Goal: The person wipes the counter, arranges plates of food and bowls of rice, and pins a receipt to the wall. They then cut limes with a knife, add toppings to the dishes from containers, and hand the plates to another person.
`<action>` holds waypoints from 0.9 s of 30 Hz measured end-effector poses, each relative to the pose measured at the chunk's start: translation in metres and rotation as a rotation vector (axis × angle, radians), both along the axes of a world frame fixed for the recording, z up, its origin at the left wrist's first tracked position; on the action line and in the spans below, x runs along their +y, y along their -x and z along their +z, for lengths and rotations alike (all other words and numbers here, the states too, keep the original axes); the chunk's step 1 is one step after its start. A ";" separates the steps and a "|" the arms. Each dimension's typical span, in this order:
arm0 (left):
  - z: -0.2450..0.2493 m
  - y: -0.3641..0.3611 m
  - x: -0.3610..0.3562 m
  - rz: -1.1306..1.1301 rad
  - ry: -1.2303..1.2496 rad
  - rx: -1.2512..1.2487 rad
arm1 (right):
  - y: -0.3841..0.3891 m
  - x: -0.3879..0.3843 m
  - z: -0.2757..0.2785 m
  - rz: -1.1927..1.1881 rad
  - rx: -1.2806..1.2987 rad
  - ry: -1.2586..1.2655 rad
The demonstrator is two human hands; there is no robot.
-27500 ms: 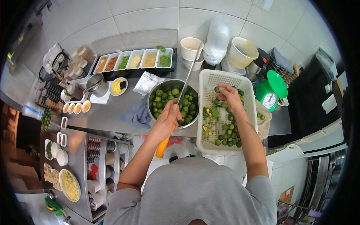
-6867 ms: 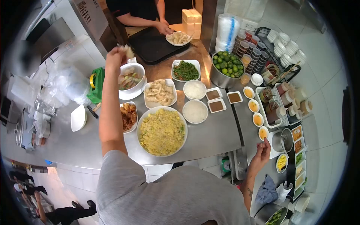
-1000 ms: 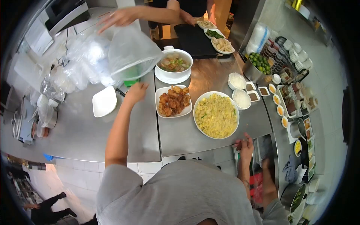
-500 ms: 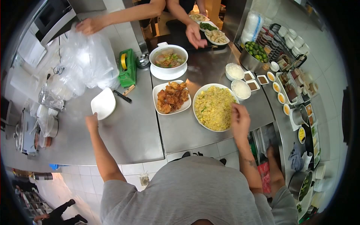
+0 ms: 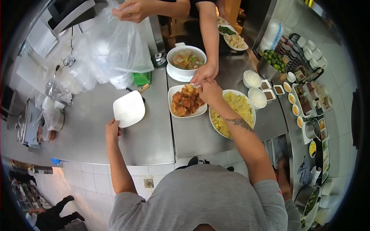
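Observation:
My left hand (image 5: 113, 130) grips the lower left edge of an empty white plate (image 5: 129, 109) above the steel counter. Over the upper right edge of a plate of fried pieces (image 5: 187, 101), my right hand (image 5: 210, 91) is closed and meets another person's hand (image 5: 206, 72); what its fingers hold is hidden. My forearm crosses the large dish of yellow fried rice (image 5: 237, 108). Behind the fried pieces stands a white bowl of soup (image 5: 186, 58) on a white saucer.
Another person's other hand (image 5: 133, 10) lifts clear plastic bags (image 5: 123, 50) at the upper left. Rice bowls (image 5: 257, 97), sauce dishes (image 5: 268, 94) and a pot of limes (image 5: 271, 65) stand to the right. A green dispenser (image 5: 142, 78) is partly covered by the bags.
My right hand has moved left from the fried rice to the fried pieces. The other person's hand has reached down to it. The empty plate has shifted right, and the bags have been pulled right.

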State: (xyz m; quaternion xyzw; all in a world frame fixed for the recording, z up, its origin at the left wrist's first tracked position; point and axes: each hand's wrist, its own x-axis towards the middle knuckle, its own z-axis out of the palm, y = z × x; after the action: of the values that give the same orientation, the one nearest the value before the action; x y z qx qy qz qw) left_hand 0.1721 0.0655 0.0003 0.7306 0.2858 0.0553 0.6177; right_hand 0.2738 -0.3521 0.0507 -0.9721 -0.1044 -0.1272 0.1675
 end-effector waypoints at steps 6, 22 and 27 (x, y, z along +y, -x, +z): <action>-0.002 -0.002 -0.018 -0.021 -0.030 0.012 | 0.013 0.014 0.025 0.208 0.226 -0.325; 0.024 0.012 -0.057 -0.080 0.222 -0.162 | 0.036 -0.014 0.037 0.294 0.386 -0.705; 0.078 0.029 -0.075 -0.257 0.280 -0.065 | 0.107 -0.090 0.045 0.067 0.105 -0.906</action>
State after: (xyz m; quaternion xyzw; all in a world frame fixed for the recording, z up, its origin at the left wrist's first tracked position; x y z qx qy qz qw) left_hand 0.1431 -0.0092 0.0785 0.6659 0.1746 -0.0407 0.7242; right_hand 0.1670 -0.4426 0.0958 -0.8019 -0.0610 -0.1049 0.5850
